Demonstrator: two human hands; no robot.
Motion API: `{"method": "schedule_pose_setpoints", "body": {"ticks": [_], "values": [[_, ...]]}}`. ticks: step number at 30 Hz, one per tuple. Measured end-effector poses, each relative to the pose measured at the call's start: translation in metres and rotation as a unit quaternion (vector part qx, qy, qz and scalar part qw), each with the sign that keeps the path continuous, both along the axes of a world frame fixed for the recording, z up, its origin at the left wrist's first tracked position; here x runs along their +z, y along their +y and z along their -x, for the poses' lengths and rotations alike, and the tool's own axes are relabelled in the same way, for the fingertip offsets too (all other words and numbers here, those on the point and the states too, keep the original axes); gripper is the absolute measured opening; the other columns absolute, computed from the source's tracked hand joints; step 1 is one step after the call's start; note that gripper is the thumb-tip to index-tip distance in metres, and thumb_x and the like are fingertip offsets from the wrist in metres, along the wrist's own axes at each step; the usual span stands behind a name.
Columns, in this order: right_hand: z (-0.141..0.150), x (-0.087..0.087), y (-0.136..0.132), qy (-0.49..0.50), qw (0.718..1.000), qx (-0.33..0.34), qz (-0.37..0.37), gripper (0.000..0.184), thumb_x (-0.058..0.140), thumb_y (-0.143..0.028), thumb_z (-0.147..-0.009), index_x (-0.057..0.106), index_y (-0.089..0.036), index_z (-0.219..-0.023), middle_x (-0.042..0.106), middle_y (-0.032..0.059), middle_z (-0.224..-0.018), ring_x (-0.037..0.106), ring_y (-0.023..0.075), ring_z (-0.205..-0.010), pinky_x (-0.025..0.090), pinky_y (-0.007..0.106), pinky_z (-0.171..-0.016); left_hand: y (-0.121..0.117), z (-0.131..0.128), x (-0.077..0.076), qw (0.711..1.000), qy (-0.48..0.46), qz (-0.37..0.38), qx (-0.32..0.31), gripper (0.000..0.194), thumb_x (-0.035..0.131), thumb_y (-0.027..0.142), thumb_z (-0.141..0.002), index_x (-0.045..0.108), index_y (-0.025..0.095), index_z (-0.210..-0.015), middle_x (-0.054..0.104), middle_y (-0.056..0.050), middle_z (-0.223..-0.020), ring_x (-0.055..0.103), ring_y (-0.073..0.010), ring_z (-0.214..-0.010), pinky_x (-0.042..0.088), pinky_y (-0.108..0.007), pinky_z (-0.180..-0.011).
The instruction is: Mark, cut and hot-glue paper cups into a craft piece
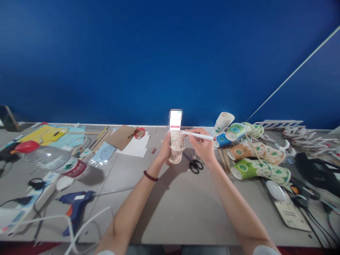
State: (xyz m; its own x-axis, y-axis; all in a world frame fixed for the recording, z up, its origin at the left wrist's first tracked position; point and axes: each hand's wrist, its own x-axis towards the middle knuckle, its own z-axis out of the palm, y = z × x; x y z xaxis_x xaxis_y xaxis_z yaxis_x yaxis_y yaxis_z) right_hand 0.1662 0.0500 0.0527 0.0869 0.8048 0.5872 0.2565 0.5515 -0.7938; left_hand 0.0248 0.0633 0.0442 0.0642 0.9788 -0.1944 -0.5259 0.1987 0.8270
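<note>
My left hand (165, 148) is wrapped around a patterned paper cup (176, 146), holding it above the grey table with its bottom turned up and away. My right hand (203, 146) pinches a white pen (199, 135) whose tip touches the cup's upper end. Black scissors (193, 162) lie on the table just right of the cup, under my right hand. A dark bead bracelet (150, 176) circles my left wrist.
A phone (175, 119) stands lit against the blue wall. Stacks of green, orange and blue paper cups (255, 156) and wooden sticks (224, 159) lie to the right. At left are a water bottle (54, 159), a blue glue gun (77, 205), cables, cardboard (122, 136) and papers.
</note>
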Motion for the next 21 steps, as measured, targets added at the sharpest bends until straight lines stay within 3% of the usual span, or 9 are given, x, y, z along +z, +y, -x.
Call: {"method": "schedule_pose_setpoints", "body": {"ticks": [7, 21], "values": [[-0.0024, -0.0035, 0.0021, 0.006, 1.000, 0.004, -0.001, 0.005, 0.063, -0.026, -0.087, 0.064, -0.023, -0.091, 0.072, 0.0064, -0.097, 0.071, 0.0221, -0.097, 0.058, 0.036, -0.078, -0.0023, -0.0009, 0.0062, 1.000, 0.002, 0.031, 0.008, 0.042, 0.044, 0.043, -0.096, 0.077, 0.018, -0.090, 0.077, -0.008, -0.101, 0.067, -0.0258, -0.110, 0.048, -0.034, -0.102], [-0.0029, -0.0087, 0.0067, 0.033, 0.999, 0.020, -0.001, 0.005, 0.061, -0.028, -0.088, 0.059, -0.024, -0.085, 0.068, 0.0043, -0.088, 0.073, 0.0245, -0.099, 0.059, 0.035, -0.077, -0.0018, -0.0005, 0.0051, 1.000, 0.008, 0.002, -0.003, 0.048, 0.036, 0.040, -0.099, 0.077, 0.015, -0.091, 0.078, -0.007, -0.099, 0.069, -0.0232, -0.106, 0.049, -0.032, -0.101]]}}
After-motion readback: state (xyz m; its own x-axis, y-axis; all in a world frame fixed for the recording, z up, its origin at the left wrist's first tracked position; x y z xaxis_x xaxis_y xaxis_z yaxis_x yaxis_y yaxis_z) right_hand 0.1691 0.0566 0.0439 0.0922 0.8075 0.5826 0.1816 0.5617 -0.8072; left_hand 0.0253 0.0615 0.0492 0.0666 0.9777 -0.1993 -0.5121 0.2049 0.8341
